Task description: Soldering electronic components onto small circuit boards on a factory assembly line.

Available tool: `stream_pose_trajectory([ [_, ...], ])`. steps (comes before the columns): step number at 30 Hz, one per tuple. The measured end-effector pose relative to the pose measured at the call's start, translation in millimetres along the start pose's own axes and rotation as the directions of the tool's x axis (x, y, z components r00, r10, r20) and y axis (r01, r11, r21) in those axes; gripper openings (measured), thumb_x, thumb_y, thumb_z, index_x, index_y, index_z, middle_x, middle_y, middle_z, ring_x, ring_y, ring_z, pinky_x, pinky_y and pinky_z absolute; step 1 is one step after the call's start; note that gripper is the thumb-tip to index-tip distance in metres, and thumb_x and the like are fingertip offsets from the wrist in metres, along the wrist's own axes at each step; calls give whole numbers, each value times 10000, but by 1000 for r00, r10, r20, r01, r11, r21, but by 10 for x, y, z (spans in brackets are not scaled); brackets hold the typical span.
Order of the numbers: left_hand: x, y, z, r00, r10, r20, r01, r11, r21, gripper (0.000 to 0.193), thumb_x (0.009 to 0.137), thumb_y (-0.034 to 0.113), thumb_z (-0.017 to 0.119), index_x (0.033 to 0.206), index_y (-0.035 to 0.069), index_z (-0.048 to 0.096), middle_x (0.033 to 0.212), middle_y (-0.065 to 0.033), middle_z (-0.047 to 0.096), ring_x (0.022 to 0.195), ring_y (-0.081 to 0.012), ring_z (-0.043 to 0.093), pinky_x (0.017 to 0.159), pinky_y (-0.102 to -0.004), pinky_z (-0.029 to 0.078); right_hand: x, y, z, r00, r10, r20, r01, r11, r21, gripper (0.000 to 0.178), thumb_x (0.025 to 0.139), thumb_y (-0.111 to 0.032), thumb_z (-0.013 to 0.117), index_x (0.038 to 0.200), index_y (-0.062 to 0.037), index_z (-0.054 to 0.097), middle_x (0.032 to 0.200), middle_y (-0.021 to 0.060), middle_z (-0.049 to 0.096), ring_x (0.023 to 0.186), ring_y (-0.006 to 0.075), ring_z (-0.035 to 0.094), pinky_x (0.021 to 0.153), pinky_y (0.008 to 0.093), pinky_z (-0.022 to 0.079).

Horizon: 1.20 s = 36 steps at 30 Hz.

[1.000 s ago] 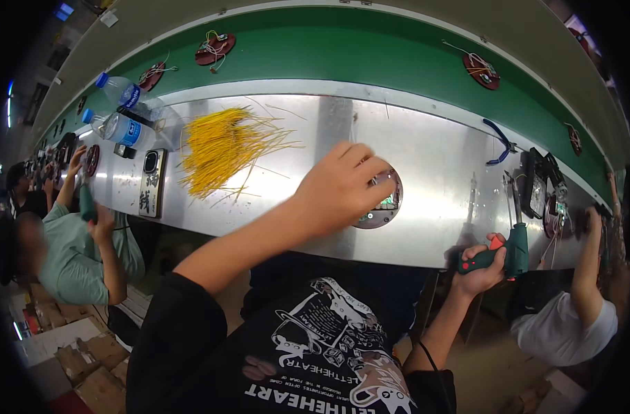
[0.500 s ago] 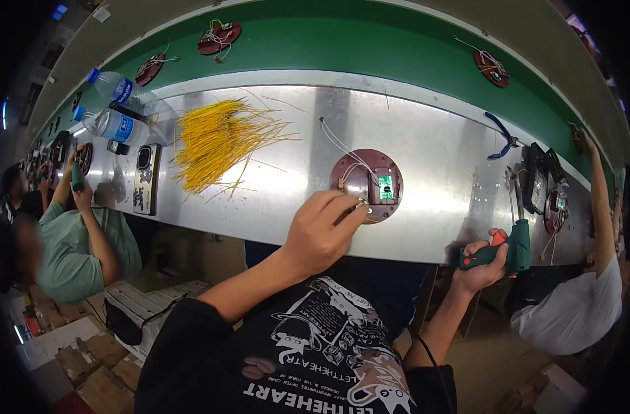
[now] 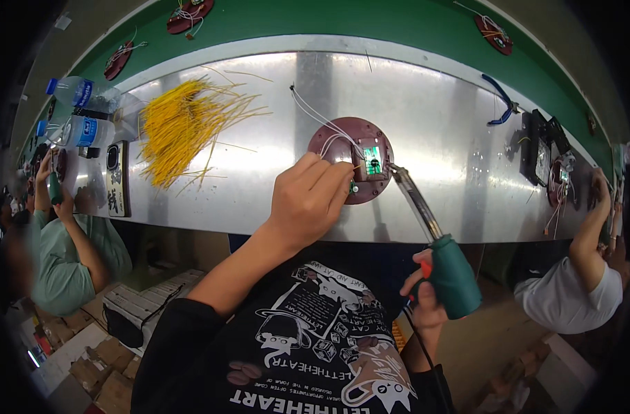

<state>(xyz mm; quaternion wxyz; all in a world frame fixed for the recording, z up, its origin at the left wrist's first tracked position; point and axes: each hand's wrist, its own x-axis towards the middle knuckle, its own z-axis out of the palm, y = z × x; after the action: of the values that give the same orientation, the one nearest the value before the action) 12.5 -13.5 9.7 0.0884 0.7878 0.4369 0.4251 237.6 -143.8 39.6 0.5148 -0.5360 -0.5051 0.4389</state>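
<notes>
A round dark-red disc point(image 3: 342, 131) lies on the metal bench, with a small green circuit board point(image 3: 372, 153) set in it. White wires point(image 3: 313, 114) run from the disc toward the far side. My left hand point(image 3: 308, 200) rests over the disc's left part, fingers pinched beside the board; whatever they hold is hidden. In my right hand point(image 3: 428, 297) is a dark-green soldering gun point(image 3: 455, 277) with a red trigger. Its long metal tip points up and left, ending close to the disc's right side; I cannot tell whether it touches.
Loose yellow wires point(image 3: 180, 131) are heaped on the left, beyond a phone point(image 3: 117, 179) and two water bottles point(image 3: 93, 131). Blue-handled pliers point(image 3: 500, 103) lie at the back right, near a black stand point(image 3: 537, 148). A green conveyor point(image 3: 260, 17) carries other discs. Co-workers sit at both sides.
My right hand has brought the soldering gun leftward from the right bench edge, its tip now beside the disc. My left hand stays pinched at the disc. The view has shifted slightly.
</notes>
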Motion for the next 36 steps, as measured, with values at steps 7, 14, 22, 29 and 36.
stream_pose_trajectory([
  [7, -32, -23, 86, 997, 76, -33, -74, 996, 59, 178, 753, -56, 753, 919, -49, 690, 680, -98, 582, 566, -239, 539, 487, -350, 430, -60, 67, 74, 998, 52, 23, -51, 998, -36, 328, 892, -129, 631, 1129, 98, 622, 1040, 194, 661, 569, 166, 632, 555, 281, 501],
  [14, -73, -57, 127, 990, 138, -12, -135, 984, 120, 225, 722, -41, 729, 943, -62, 689, 684, -79, 560, 581, -219, 544, 479, -334, 435, -51, 86, 146, 997, 72, -32, -70, 996, 46, 226, 840, -17, 653, 1035, 95, 673, 1009, 195, 683, 598, 167, 655, 565, 283, 534],
  [22, -75, -45, 108, 990, 140, 2, -139, 984, 115, 237, 727, -67, 747, 957, -73, 691, 684, -74, 563, 571, -212, 544, 476, -329, 439, -47, 94, 128, 997, 75, -12, -75, 997, 7, 204, 886, -45, 623, 1050, 76, 636, 1051, 207, 650, 572, 169, 628, 546, 282, 512],
  [29, -107, -73, 138, 987, 159, -9, -156, 978, 141, 303, 689, 6, 669, 980, -78, 675, 678, -67, 506, 614, -209, 538, 476, -322, 439, -59, 132, 125, 997, -40, 63, 45, 996, -75, 337, 962, -118, 564, 1233, 83, 558, 1060, 190, 602, 541, 162, 580, 503, 265, 451],
  [36, -110, -79, 135, 991, 137, -1, -136, 982, 132, 235, 721, -67, 742, 950, -62, 690, 682, -69, 557, 573, -207, 537, 480, -331, 442, -72, 116, 111, 998, -21, 66, 29, 993, -118, 361, 954, -85, 558, 1274, 81, 546, 1035, 174, 600, 542, 159, 573, 503, 263, 447],
])
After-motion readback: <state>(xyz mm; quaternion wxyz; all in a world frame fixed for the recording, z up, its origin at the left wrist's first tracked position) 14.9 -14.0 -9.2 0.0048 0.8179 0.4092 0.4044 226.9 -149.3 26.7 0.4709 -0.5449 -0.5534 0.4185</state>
